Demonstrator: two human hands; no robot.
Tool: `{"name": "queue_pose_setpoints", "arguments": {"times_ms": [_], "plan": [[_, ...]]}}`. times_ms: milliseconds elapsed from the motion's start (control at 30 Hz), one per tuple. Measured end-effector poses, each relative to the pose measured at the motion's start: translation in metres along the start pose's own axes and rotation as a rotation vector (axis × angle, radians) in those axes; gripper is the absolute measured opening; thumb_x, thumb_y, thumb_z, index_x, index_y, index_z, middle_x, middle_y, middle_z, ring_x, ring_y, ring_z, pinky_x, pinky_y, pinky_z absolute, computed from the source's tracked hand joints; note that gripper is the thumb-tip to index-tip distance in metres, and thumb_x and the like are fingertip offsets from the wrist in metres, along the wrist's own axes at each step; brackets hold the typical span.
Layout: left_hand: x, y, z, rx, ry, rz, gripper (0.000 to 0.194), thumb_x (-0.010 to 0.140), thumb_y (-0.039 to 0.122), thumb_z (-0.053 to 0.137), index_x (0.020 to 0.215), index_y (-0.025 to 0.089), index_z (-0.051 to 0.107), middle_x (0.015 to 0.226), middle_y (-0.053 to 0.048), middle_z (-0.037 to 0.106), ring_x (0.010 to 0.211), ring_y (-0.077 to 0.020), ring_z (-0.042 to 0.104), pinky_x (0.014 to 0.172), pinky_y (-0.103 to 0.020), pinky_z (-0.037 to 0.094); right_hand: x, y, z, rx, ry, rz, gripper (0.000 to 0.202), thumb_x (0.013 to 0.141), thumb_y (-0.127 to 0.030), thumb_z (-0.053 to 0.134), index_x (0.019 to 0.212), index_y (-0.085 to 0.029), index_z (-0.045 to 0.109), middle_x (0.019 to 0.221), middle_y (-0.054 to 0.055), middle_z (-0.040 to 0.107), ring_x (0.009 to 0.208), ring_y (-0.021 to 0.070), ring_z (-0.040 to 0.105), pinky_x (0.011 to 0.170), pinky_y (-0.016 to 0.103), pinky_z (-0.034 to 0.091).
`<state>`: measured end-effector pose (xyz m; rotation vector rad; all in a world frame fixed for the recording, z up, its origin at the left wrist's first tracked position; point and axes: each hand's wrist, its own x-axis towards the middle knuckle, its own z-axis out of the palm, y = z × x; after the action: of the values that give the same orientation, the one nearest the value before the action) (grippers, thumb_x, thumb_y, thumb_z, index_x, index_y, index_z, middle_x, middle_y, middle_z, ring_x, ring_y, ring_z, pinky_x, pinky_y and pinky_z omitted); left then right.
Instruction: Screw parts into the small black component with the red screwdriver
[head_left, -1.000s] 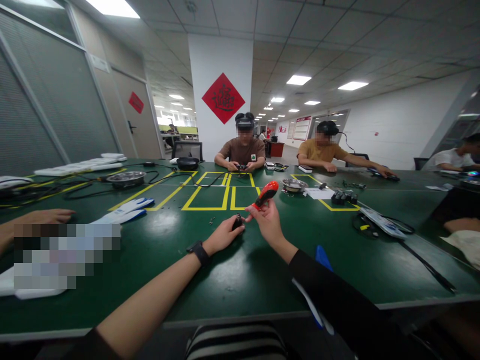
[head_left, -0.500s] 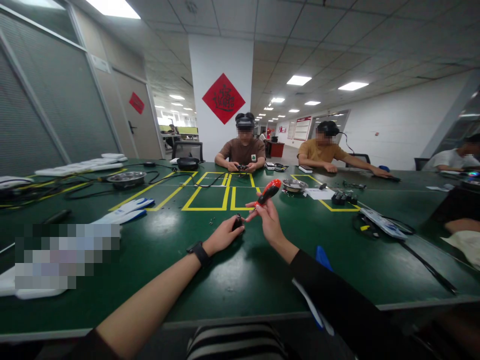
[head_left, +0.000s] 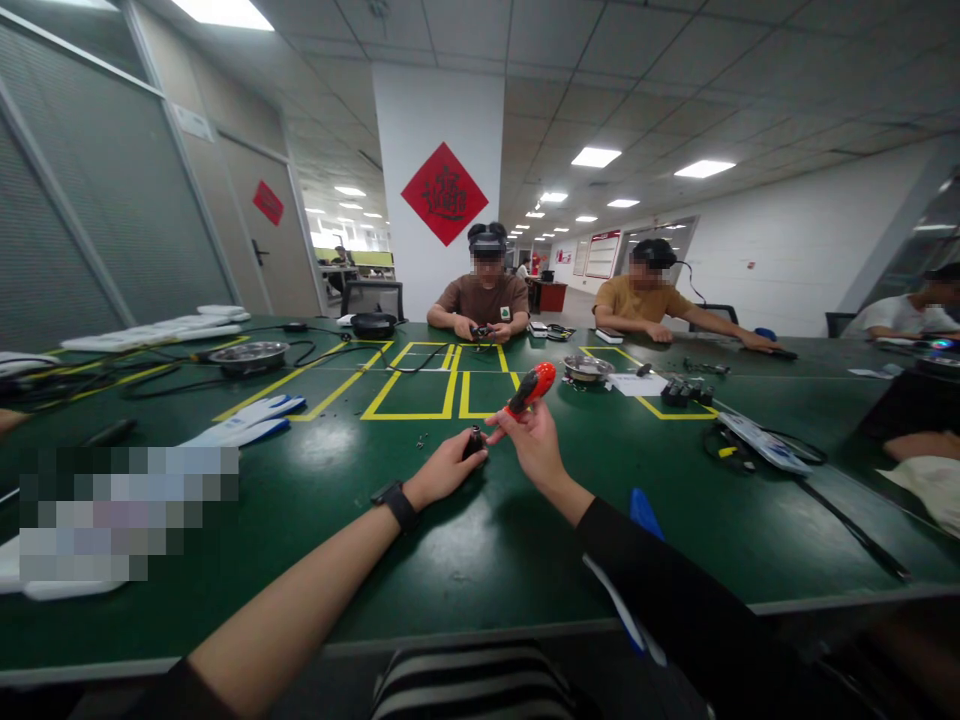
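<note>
My left hand (head_left: pixel 444 470), with a black band on its wrist, is closed around a small black part (head_left: pixel 473 441) above the green table (head_left: pixel 405 590). Just right of it, my right hand (head_left: pixel 538 446) grips a red and black screwdriver (head_left: pixel 532 389), whose handle tilts up to the right. The screwdriver's tip is hidden by the fingers or too small to see, so contact with the black part cannot be told. A few tiny metal pieces (head_left: pixel 422 440) lie on the table left of my left hand.
White and blue gloves (head_left: pixel 251 422) lie at left. Metal bowls stand at left (head_left: pixel 250 357) and beyond my right hand (head_left: pixel 588 369). Black blocks (head_left: pixel 686 392) and a white item with cables (head_left: pixel 763 443) are at right. Two people sit across the table; others are at the edges.
The screwdriver handle in my right hand has shifted slightly left and down, and more of my fingers wrap it. My left hand has hardly moved.
</note>
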<state>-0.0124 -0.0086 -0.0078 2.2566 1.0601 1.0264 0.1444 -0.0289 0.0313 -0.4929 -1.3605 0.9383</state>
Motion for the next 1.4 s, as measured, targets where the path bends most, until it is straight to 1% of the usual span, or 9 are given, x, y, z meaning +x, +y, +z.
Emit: {"name": "queue_pose_setpoints", "arguments": {"times_ms": [100, 300, 500, 633, 900, 1200, 1300, 1400], "plan": [[0.0001, 0.0006, -0.0002, -0.002, -0.004, 0.0, 0.026, 0.082, 0.035, 0.047, 0.099, 0.016, 0.054, 0.098, -0.006, 0.062, 0.086, -0.0193, 0.056, 0.08, -0.032, 0.043, 0.0001, -0.0004, 0.0002, 0.012, 0.008, 0.008, 0.036, 0.075, -0.032, 0.062, 0.101, -0.023, 0.038, 0.072, -0.004, 0.063, 0.047, 0.0094, 0.059, 0.053, 0.024, 0.051], [0.0004, -0.0005, 0.0, 0.004, -0.003, 0.002, 0.025, 0.083, 0.035, 0.047, 0.098, 0.016, 0.054, 0.097, -0.005, 0.062, 0.085, -0.0188, 0.056, 0.08, -0.031, 0.043, -0.0011, -0.0058, -0.0029, 0.035, -0.039, -0.004, 0.023, 0.083, -0.03, 0.05, 0.101, -0.022, 0.039, 0.077, -0.002, 0.064, 0.051, 0.0093, 0.059, 0.057, 0.025, 0.049], [0.0, -0.001, 0.0005, 0.025, 0.009, 0.03, 0.025, 0.083, 0.035, 0.046, 0.097, 0.016, 0.054, 0.095, -0.004, 0.061, 0.083, -0.018, 0.055, 0.079, -0.031, 0.043, -0.0022, -0.0076, -0.0022, 0.025, -0.043, -0.011, 0.02, 0.084, -0.031, 0.049, 0.099, -0.022, 0.04, 0.08, -0.001, 0.064, 0.052, 0.0102, 0.06, 0.058, 0.026, 0.047], [0.0001, 0.0001, 0.0003, 0.023, -0.002, 0.005, 0.025, 0.082, 0.036, 0.047, 0.097, 0.016, 0.053, 0.092, -0.004, 0.061, 0.082, -0.0178, 0.054, 0.079, -0.031, 0.043, -0.0019, -0.0066, -0.0025, 0.023, -0.044, -0.002, 0.021, 0.083, -0.032, 0.05, 0.097, -0.022, 0.039, 0.08, -0.001, 0.064, 0.052, 0.01, 0.059, 0.058, 0.026, 0.048], [-0.0003, 0.0019, -0.0005, 0.01, -0.013, -0.004, 0.026, 0.082, 0.037, 0.046, 0.098, 0.017, 0.053, 0.095, -0.005, 0.061, 0.084, -0.0189, 0.055, 0.08, -0.032, 0.043, -0.0001, -0.0038, -0.0035, 0.019, -0.034, 0.003, 0.021, 0.083, -0.031, 0.051, 0.096, -0.022, 0.037, 0.08, -0.002, 0.063, 0.052, 0.0092, 0.059, 0.06, 0.026, 0.049], [-0.0001, 0.002, -0.0007, 0.008, -0.008, -0.003, 0.025, 0.082, 0.036, 0.046, 0.096, 0.017, 0.054, 0.095, -0.005, 0.062, 0.083, -0.019, 0.055, 0.079, -0.032, 0.043, 0.0012, -0.0045, -0.0004, 0.031, -0.004, 0.021, 0.03, 0.075, -0.029, 0.061, 0.093, -0.023, 0.037, 0.072, -0.005, 0.061, 0.047, 0.0088, 0.057, 0.052, 0.023, 0.049], [-0.0004, 0.0021, -0.001, 0.006, -0.005, 0.012, 0.025, 0.083, 0.036, 0.046, 0.098, 0.017, 0.054, 0.096, -0.005, 0.062, 0.084, -0.0189, 0.055, 0.08, -0.032, 0.043, 0.0017, -0.0058, -0.0018, 0.042, -0.007, 0.038, 0.026, 0.077, -0.029, 0.059, 0.094, -0.021, 0.041, 0.073, -0.003, 0.063, 0.048, 0.0091, 0.058, 0.055, 0.025, 0.049], [-0.0004, 0.0021, -0.0006, 0.005, -0.007, 0.004, 0.027, 0.083, 0.036, 0.046, 0.1, 0.017, 0.053, 0.096, -0.006, 0.062, 0.085, -0.0192, 0.055, 0.081, -0.033, 0.043, 0.0019, -0.0056, -0.0041, 0.047, -0.007, 0.037, 0.026, 0.081, -0.032, 0.053, 0.103, -0.02, 0.045, 0.079, 0.0, 0.065, 0.052, 0.0104, 0.06, 0.06, 0.027, 0.05]]}}
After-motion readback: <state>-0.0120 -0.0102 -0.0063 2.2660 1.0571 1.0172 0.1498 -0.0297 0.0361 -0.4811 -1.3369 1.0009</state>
